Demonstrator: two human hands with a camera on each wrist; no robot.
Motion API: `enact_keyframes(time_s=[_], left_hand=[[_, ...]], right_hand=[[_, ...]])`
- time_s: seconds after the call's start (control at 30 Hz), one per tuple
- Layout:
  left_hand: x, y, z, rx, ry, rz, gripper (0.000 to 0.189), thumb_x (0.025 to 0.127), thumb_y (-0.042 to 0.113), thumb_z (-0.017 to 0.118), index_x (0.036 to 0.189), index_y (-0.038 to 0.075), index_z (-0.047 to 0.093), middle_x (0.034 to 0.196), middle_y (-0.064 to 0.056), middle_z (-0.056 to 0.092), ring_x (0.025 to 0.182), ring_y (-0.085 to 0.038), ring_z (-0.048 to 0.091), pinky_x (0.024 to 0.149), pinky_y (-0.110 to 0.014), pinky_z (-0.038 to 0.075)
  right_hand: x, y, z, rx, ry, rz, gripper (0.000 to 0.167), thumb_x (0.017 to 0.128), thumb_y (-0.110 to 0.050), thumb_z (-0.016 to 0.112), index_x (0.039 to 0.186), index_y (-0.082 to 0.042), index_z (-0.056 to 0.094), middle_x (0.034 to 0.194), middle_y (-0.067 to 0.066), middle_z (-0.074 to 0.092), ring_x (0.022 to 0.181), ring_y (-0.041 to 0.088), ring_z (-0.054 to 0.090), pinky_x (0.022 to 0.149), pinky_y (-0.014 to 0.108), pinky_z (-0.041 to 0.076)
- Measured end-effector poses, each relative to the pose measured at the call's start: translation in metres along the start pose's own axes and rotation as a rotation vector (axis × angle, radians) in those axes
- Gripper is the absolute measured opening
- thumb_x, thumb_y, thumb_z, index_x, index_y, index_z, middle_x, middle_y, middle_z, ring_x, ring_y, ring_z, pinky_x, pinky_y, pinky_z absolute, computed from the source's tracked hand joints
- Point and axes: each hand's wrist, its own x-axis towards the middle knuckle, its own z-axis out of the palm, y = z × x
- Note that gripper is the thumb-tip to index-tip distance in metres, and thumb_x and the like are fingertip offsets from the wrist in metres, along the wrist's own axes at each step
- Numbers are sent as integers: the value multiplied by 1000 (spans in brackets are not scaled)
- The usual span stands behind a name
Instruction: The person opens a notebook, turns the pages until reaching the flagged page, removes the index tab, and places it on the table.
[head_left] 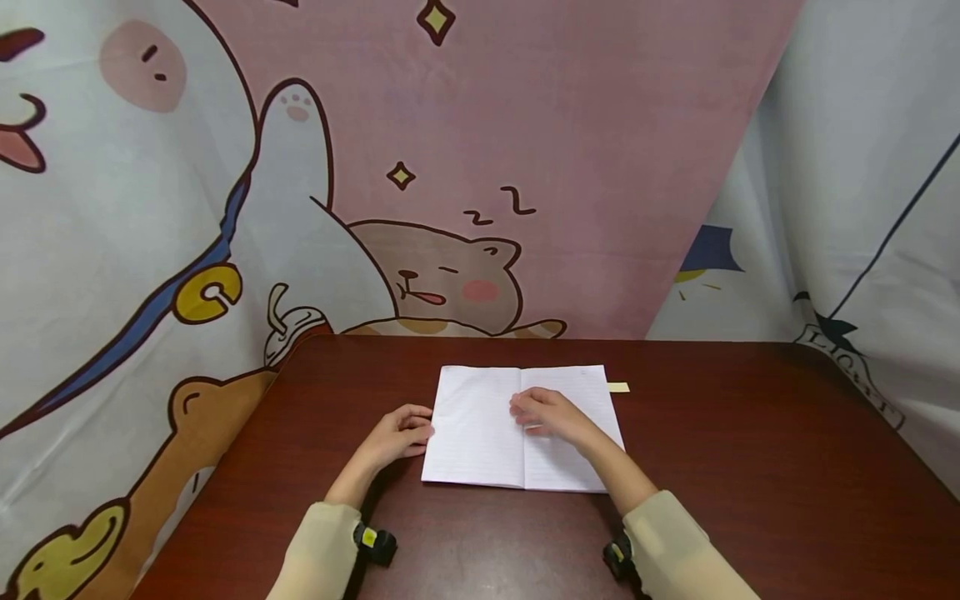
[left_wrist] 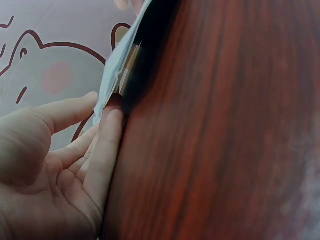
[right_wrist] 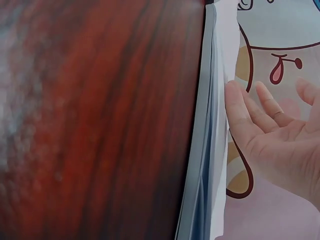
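An open notebook [head_left: 472,425] with white lined pages lies flat on the dark red-brown table. At its left edge, my left hand [head_left: 399,433] pinches the side of the notebook. In the left wrist view the thumb [left_wrist: 75,110] is on the page side and the fingers are at the underside of the edge. My right hand [head_left: 553,415] is over the right page beside the centre fold, fingers loosely extended. The right wrist view has those fingertips right at the surface of the pages [right_wrist: 220,150], with nothing gripped.
A pale yellow tab [head_left: 618,387] sticks out past the notebook's upper right side. The table [head_left: 750,450] reaches back to a pink and white cloth [head_left: 600,167] with cartoon animals. More white cloth hangs at the right.
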Motion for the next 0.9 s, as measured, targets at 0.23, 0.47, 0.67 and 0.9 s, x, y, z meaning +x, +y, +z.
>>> enact_keyframes(time_s=[0.23,0.47,0.67,0.9], left_hand=[[0,1,1,14,-7,5,43,94,8,67,132,-7,52,118,-23,61,92,-17,66,86,-42,60],[0,-1,0,11,-15,17,43,94,6,67,132,-7,51,112,-21,64,90,-15,66,86,-41,60],[-1,-2,-1,22,-17,28,44,94,6,66,132,-7,51,112,-22,65,91,-16,67,86,-41,60],[-1,-1,-1,27,-21,35,44,94,6,66,133,-7,50,111,-22,64,92,-16,68,86,-42,60]], right_hand=[[-4,-2,0,-5,-8,-5,44,105,-28,49,126,10,55,126,28,62,115,35,64,96,43,56],[-6,-3,-3,10,1,-55,40,104,-21,49,128,12,54,129,31,60,117,39,63,96,44,56],[-7,-5,-13,-8,60,-95,36,103,-17,51,126,12,55,128,31,61,116,39,64,94,43,57],[-10,-5,-28,-22,111,-115,36,104,-18,52,126,11,57,128,31,60,118,41,63,95,42,57]])
